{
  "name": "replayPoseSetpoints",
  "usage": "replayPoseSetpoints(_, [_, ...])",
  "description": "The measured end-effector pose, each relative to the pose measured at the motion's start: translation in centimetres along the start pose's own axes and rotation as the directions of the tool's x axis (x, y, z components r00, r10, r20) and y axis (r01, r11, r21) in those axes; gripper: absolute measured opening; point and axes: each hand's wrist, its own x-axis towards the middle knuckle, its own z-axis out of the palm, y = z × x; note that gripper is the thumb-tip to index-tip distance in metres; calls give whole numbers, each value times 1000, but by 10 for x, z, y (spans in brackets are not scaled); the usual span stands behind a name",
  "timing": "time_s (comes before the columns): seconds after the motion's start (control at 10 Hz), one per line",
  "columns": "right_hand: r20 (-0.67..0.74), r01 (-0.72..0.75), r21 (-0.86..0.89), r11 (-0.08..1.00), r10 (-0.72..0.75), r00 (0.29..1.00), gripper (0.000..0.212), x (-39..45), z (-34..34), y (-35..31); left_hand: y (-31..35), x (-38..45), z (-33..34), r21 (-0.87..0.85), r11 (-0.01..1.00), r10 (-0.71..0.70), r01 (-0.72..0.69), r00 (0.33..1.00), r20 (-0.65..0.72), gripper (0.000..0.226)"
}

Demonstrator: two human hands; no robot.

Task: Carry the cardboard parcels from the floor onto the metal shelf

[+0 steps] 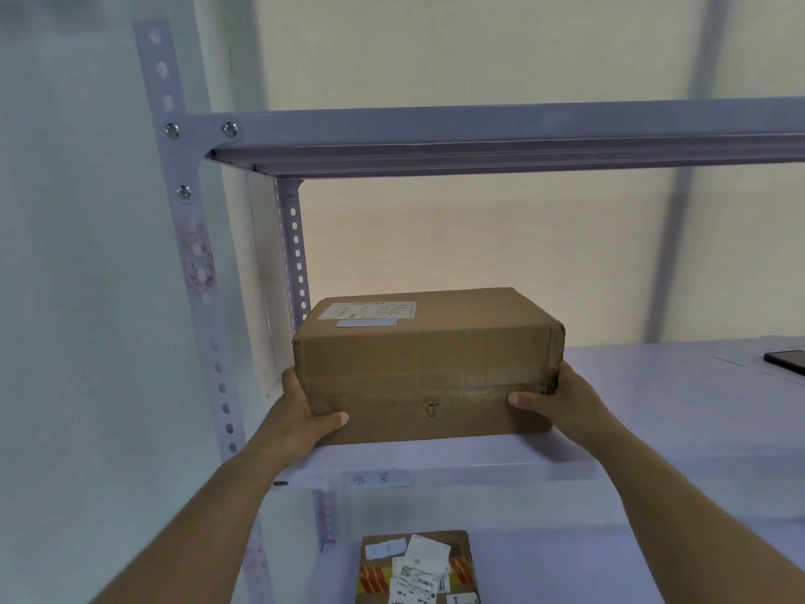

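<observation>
On the metal shelf (653,429) sits the cardboard parcel (427,368), left hand (305,416) and right hand (562,403) fingers (522,401) grasping its near lower corners.

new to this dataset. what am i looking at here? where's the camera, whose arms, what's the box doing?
There is no robot here: a person works with bare hands, and the single picture comes from a wide-angle camera worn on their head, looking forward and down. That is why both forearms reach in from the bottom edge.

The left hand and the right hand grip the two ends of a brown cardboard parcel, thumbs on its front face. Its bottom sits at the front edge of a pale metal shelf; whether it already rests fully there is hard to tell.

A small handwritten label is stuck on the shelf's front lip. Far right on the same shelf lies a dark flat object, probably a phone. One level below lies another parcel covered in shipping labels.
</observation>
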Motion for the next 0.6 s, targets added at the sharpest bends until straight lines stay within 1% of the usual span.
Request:
replayPoseSetpoints(0.2, [-6,-8,5,1000,8,1000,75,-6,-1,3,1,-10,2,-26,999,38,-38,999,-23,108])
replayPoseSetpoints(0.3, [-40,-19,17,1000,20,999,95,-12,-5,4,0,-18,2,-65,995,72,-76,996,-53,111])
replayPoseSetpoints(0.4, [-101,-3,-10,1000,2,995,103,-20,-8,2,1,-27,3,-41,992,113,-119,986,-122,104])
replayPoseSetpoints(0.5, [-161,17,-100,995,-33,986,102,-36,-11,-8,4,-41,5,-10,974,217,-224,951,-218,98])
replayPoseSetpoints(0.6, [-212,55,-267,962,-115,971,92,-53,-17,-24,18,-57,8,119,927,375,-356,880,-291,97])
